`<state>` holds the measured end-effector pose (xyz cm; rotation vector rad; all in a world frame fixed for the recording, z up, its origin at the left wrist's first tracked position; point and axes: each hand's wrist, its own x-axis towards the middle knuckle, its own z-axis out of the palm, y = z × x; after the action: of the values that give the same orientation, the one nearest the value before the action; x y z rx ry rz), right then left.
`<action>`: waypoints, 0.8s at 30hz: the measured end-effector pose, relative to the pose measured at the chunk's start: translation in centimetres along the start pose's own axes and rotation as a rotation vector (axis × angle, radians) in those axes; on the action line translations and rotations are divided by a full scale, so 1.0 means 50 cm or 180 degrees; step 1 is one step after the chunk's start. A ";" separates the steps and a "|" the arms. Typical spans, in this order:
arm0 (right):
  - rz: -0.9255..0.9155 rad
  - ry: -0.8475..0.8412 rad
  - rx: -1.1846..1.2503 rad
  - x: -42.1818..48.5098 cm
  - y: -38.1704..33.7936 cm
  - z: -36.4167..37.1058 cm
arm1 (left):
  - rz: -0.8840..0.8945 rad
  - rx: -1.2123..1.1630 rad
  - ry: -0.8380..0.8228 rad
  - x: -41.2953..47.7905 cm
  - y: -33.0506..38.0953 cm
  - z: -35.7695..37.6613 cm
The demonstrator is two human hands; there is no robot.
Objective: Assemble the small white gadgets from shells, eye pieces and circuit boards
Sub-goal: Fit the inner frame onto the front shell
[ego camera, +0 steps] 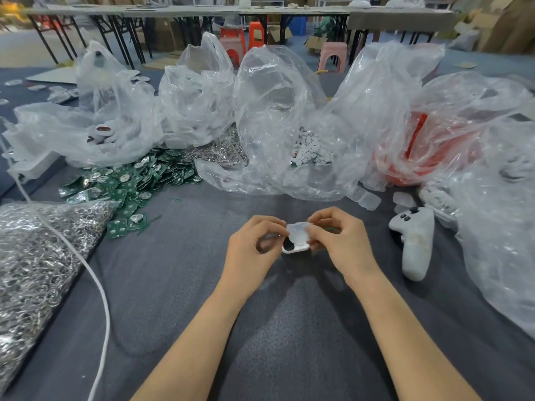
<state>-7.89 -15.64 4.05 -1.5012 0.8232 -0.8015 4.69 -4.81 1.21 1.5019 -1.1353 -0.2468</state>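
Gadget shell (296, 250), white with a black piece set in its left end, is held just above the desk (289, 342) between both hands. A translucent cover (298, 233) lies on top of it, tilted up at the far edge.

Left hand (254, 247): grip clamped, thumb and forefinger pinching the left edge of the translucent cover. Right hand (340, 241): grip clamped on the right edge of the same cover. Which fingers carry the gadget shell underneath cannot be told.

Surroundings, located from the gadget shell:
- Right, well apart: a grey controller (414, 244) lying on the desk, buttons facing up.
- Far right, beyond the controller: loose translucent covers (368, 200) at the foot of a clear bag holding something red (417, 146).
- Directly behind: a large clear bag (269, 111), open towards the hands, with small white round pieces (311, 149) inside.
- Behind and left: a spilled heap of green circuit boards (130, 180), each carrying a round silver part, and a pile of metal rings (217, 153) beyond them.
- Far left: a clear bag packed with metal rings (34, 256), with a white cable (100, 287) running across it and down the desk.

Nothing lies between the hands and the bags. Print on the circuit boards is too small to read.
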 end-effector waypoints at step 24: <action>0.0148 0.0225 -0.0459 -0.001 0.029 0.025 | -0.0113 0.1302 -0.0711 -0.005 -0.003 -0.002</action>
<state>-6.92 -15.06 2.53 -1.5816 0.9827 -0.7778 4.71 -4.56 1.00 1.8904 -1.3978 -0.2187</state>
